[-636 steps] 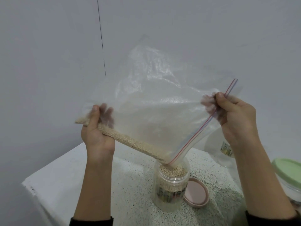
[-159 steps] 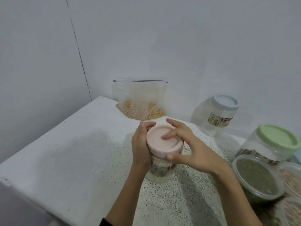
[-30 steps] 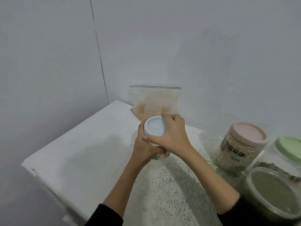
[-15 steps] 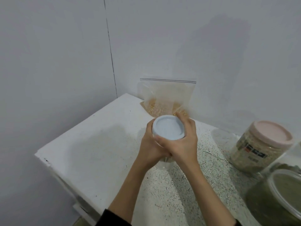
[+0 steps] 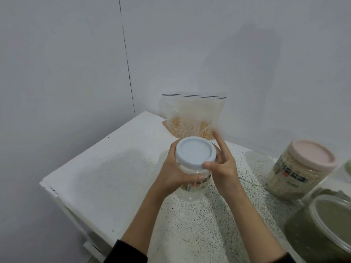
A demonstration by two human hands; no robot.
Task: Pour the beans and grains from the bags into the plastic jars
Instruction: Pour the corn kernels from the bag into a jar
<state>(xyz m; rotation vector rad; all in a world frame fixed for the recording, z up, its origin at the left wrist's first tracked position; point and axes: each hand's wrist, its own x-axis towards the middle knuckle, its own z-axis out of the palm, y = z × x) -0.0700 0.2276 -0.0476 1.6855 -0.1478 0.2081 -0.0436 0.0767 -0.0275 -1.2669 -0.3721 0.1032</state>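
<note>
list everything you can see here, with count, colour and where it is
blue-lid jar: 1, clear and empty-looking, pale blue lid on, centre of the table, held in both hands
bag: 1, clear zip bag with yellow grains at the bottom, standing against the back wall
pink-lid jar: 1, clear, full of pale grains, pink lid on, at the right
clear-lid jar: 1, olive-green contents, near right corner, cut off by the edge
green-lid jar: 1, only a sliver at the right edge
table: 1, white with dark speckles, set in the wall corner
left hand: 1, grips the jar body
right hand: 1, thumb on the lid rim, fingers round its far side, index finger lifted
</note>
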